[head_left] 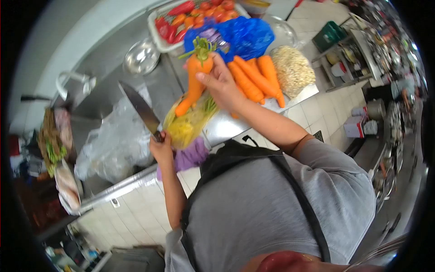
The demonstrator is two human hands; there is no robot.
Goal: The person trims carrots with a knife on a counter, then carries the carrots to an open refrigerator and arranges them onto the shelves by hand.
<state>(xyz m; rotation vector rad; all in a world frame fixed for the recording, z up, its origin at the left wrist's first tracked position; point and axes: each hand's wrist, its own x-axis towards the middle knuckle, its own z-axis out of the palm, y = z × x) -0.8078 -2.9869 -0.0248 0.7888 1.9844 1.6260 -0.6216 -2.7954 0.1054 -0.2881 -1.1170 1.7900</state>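
Note:
My left hand (161, 147) is closed round the handle of a knife (141, 107), whose broad blade points up and away over the sink side. In my right hand (222, 84) is a large orange carrot (195, 81) with trimmed green stalks, its thick end up and its bent tip hanging down. Just below that carrot lies a yellow plastic bag (183, 129) with some green stems. Several more carrots (258, 79) rest on the steel counter to the right of my right hand. A purple cloth (192, 154) hangs at the counter's front edge, near my left hand.
A white crate (159, 41) of tomatoes and red peppers stands at the back beside a blue plastic bag (247, 36). Right of the carrots sits a bag of pale grains or flakes (292, 70). Leftward are a steel bowl (142, 56), clear plastic bags (113, 140) and a tap (74, 81).

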